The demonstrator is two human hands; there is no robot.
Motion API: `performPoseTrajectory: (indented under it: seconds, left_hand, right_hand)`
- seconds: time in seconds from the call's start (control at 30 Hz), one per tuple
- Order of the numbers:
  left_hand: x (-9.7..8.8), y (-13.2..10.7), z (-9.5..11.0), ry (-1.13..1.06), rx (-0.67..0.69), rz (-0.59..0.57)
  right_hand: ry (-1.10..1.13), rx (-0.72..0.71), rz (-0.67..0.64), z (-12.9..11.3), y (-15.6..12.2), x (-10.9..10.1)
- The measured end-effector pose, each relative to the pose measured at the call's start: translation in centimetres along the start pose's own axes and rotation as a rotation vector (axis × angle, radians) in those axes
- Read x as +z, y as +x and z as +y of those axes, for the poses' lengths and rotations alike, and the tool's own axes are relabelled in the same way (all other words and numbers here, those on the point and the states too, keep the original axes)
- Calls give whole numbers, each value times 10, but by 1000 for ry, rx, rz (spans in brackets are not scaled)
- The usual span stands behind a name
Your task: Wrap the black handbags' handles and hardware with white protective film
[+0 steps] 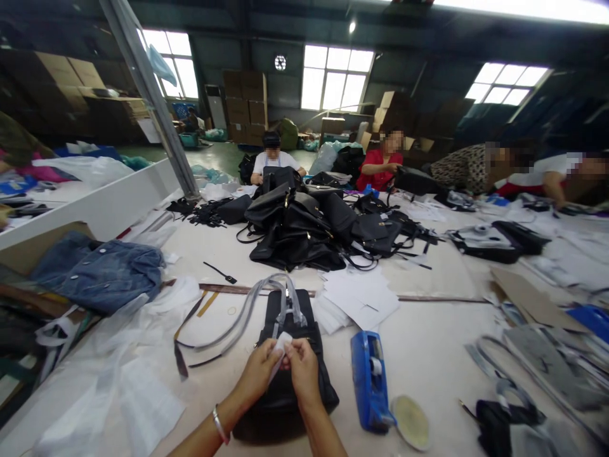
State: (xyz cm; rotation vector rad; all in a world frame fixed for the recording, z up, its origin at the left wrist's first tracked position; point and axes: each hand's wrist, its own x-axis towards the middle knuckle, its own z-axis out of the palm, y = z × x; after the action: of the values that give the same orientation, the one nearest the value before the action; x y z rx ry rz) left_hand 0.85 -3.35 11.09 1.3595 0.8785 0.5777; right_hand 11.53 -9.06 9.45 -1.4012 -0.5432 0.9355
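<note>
A black backpack (pixel 328 387) lies on the table in front of me, with its straps (pixel 245 314) wrapped in clear film and trailing to the left. Above its front, my left hand (pixel 261 367) and my right hand (pixel 304 368) meet, fingertips closed on a small white sheet (pixel 284 339). Both hands pinch that sheet; whether it is paper or thin foam I cannot tell. A silver bracelet circles the left wrist. Right of the backpack stands a blue tape dispenser (pixel 368 381), with a yellowish round disc (pixel 410 422) beside it.
White paper sheets (pixel 364 298) lie beyond the backpack. A large heap of black bags (pixel 299 228) covers the table's middle. Denim clothing (pixel 102 266) and white wrapping (pixel 128 381) are at left; a grey bag (pixel 554 365) is at right. Several people sit across the table.
</note>
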Motion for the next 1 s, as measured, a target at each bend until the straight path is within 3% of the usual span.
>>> performPoseTrajectory:
  seconds: [0.1, 0.23, 0.4, 0.67, 0.8, 0.9, 1.0]
  left_hand:
    - [1, 2, 2, 34, 27, -77]
    - [3, -1, 9, 153, 88, -40]
    - [8, -3, 14, 193, 111, -28]
    - [10, 1, -2, 160, 30, -35]
    - [9, 6, -7, 154, -67, -63]
    - [6, 7, -2, 187, -109, -47]
    - [2, 5, 5, 214, -125, -9]
  right_hand:
    - [-21, -48, 16, -5, -3, -3]
    - [-135, -176, -4, -15, -6, -8]
    - [-238, -232, -63, -21, -4, -14]
    - [-438, -401, -92, -27, -6, -22]
    - [-496, -382, -129, -27, -7, -28]
    - [-532, -337, -67, -27, -18, -65]
    - [-668, -263, 335, -24, -32, -136]
